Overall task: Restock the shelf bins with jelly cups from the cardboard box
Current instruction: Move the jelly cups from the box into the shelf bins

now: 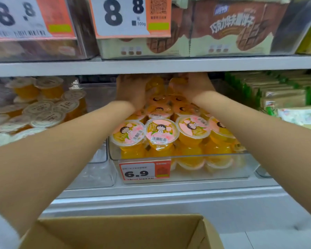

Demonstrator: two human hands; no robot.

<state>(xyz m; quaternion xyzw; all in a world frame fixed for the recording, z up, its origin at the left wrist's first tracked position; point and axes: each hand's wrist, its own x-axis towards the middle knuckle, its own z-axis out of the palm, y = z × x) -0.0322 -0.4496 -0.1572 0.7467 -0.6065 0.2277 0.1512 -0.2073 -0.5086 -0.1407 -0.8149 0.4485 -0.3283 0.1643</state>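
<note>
Where the view starts at the bottom, an open cardboard box [115, 230] sits below the shelf, its floor out of sight. Both bare forearms reach over it and across a clear plastic bin [214, 174] with a red 6.9 price tag [144, 170] on its front wall. The bin is heaped with jelly cups [162, 132], which are clear tubs of orange jelly sealed with pink-and-yellow cartoon lids bearing barcodes. At the back of the heap, the left hand [131, 88] curls round an orange jelly cup [155, 85]. The right hand [194, 87] grips a second jelly cup [177, 83] just beside it. The grey upper shelf edge [151, 66] hides the fingertips, and both hands are blurred. White-lidded cups [43, 108] fill the bin to the left, green packets [276, 90] stand to the right, and chocolate boxes [232, 29] sit above.
</note>
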